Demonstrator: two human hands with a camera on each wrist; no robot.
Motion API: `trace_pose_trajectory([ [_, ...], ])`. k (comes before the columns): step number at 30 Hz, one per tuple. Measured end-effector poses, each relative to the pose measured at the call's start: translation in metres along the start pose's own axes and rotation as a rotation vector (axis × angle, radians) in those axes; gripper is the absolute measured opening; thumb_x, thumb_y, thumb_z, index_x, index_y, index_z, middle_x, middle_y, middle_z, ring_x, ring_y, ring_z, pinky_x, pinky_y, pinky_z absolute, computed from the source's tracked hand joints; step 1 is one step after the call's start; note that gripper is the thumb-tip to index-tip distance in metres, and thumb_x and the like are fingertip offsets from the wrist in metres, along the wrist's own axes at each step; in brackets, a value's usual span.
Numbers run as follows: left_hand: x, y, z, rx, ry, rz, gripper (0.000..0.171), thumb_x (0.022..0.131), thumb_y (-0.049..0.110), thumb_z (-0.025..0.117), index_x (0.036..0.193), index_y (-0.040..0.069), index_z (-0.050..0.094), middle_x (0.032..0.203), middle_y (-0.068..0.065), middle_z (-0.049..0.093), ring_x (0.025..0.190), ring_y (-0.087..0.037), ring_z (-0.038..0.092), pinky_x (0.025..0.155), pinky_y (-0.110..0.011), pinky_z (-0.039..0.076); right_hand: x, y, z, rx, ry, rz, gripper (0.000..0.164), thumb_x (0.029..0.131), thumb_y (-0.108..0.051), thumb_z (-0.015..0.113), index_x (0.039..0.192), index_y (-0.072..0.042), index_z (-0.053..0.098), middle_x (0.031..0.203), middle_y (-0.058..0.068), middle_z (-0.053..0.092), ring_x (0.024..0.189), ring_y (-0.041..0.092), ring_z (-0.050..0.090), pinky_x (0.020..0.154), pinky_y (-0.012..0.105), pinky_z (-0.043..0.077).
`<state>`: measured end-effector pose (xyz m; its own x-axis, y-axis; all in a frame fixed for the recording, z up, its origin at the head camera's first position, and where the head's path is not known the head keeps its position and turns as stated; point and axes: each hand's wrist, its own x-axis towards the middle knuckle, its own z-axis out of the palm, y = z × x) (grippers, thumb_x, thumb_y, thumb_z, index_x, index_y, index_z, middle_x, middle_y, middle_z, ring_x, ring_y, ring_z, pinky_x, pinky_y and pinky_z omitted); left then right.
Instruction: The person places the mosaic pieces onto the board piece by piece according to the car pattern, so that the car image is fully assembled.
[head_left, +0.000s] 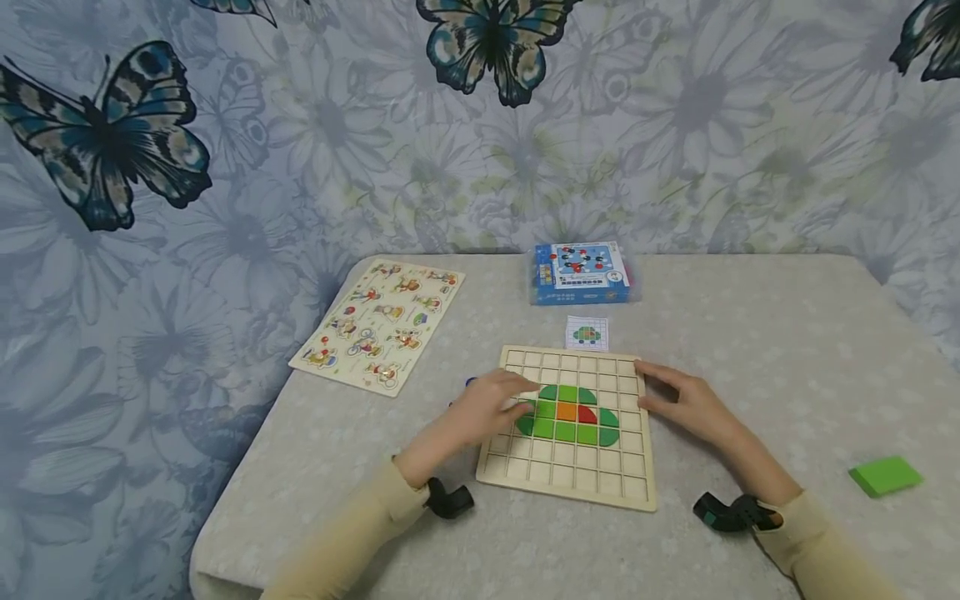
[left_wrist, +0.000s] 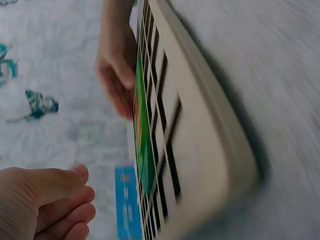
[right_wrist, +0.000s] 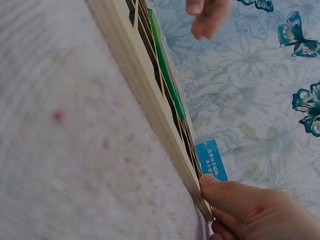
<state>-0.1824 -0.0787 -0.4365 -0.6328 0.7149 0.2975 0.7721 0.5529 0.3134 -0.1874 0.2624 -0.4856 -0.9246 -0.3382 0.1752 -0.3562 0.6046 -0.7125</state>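
Observation:
A square wooden grid board (head_left: 566, 487) lies on the table, holding light green square tiles (head_left: 566, 393), dark green rounded tiles (head_left: 610, 419), an orange tile (head_left: 567, 412) and a red tile (head_left: 587, 414). Over the board's left side, my left hand (head_left: 487, 408) hovers with loosely bent fingers; in the left wrist view nothing shows between its thumb and fingers. At the far right corner my right hand (head_left: 690, 404) holds the board's edge, its thumb (right_wrist: 215, 184) against the rim in the right wrist view. Behind the board lies a small pattern card (head_left: 587, 333) with a green car picture.
A blue box (head_left: 581, 275) stands at the back of the table. To the left lies a printed wooden picture board (head_left: 382, 325). A bright green block (head_left: 885, 477) is at far right. Small blue pieces (head_left: 471, 381) peek out behind the left hand. A patterned wall (head_left: 675, 167) borders the table.

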Motion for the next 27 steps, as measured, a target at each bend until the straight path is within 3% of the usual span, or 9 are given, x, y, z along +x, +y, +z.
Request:
trace_pose_trajectory([
  [4,-0.043,-0.03,-0.021,0.005,0.1,-0.209,0.029,0.087,0.012,0.07,0.116,0.005,0.068,0.109,-0.007,0.067,0.103,-0.024,0.06,0.086,-0.038,0.05,0.001,0.0,-0.001,0.0,-0.01,0.015,0.059,0.087,-0.026,0.07,0.137,-0.002,0.049,0.139,0.021,0.045,0.128,0.042,0.038,0.101,0.056,0.033],
  [6,-0.06,-0.039,-0.027,-0.001,0.104,-0.285,0.03,0.086,0.01,0.07,0.116,0.005,0.068,0.11,-0.008,0.066,0.104,-0.025,0.06,0.087,-0.041,0.05,0.001,0.0,-0.002,-0.003,-0.017,0.013,0.059,0.088,-0.027,0.07,0.137,-0.002,0.049,0.139,0.021,0.045,0.128,0.042,0.038,0.101,0.056,0.033],
  [9,-0.074,-0.049,-0.03,-0.007,0.073,-0.335,0.031,0.087,0.011,0.07,0.117,0.006,0.067,0.112,-0.008,0.066,0.106,-0.026,0.059,0.089,-0.043,0.049,0.001,0.0,-0.003,-0.002,-0.012,0.004,0.059,0.087,-0.026,0.07,0.137,-0.002,0.049,0.138,0.021,0.045,0.127,0.042,0.038,0.101,0.056,0.033],
  [17,-0.081,-0.064,-0.012,-0.044,0.015,-0.278,0.029,0.085,0.007,0.07,0.114,0.004,0.068,0.107,-0.008,0.067,0.101,-0.023,0.061,0.088,-0.037,0.049,0.0,-0.001,-0.003,0.008,-0.014,0.006,0.058,0.087,-0.024,0.07,0.136,0.0,0.049,0.138,0.021,0.045,0.128,0.043,0.038,0.102,0.056,0.032],
  [24,-0.074,-0.058,-0.01,-0.009,0.046,-0.246,0.023,0.085,0.008,0.071,0.108,0.008,0.071,0.099,-0.003,0.068,0.093,-0.018,0.062,0.082,-0.035,0.051,-0.001,-0.002,-0.002,0.022,-0.014,0.015,0.058,0.087,-0.023,0.071,0.136,0.0,0.049,0.138,0.022,0.045,0.128,0.043,0.037,0.102,0.057,0.031],
  [27,-0.063,-0.049,-0.012,-0.03,0.061,-0.184,0.024,0.086,0.008,0.07,0.109,0.006,0.07,0.1,-0.004,0.068,0.093,-0.018,0.062,0.079,-0.033,0.052,0.0,-0.003,-0.004,0.015,-0.008,0.002,0.058,0.087,-0.023,0.071,0.136,0.0,0.049,0.138,0.022,0.045,0.127,0.043,0.037,0.101,0.057,0.032],
])
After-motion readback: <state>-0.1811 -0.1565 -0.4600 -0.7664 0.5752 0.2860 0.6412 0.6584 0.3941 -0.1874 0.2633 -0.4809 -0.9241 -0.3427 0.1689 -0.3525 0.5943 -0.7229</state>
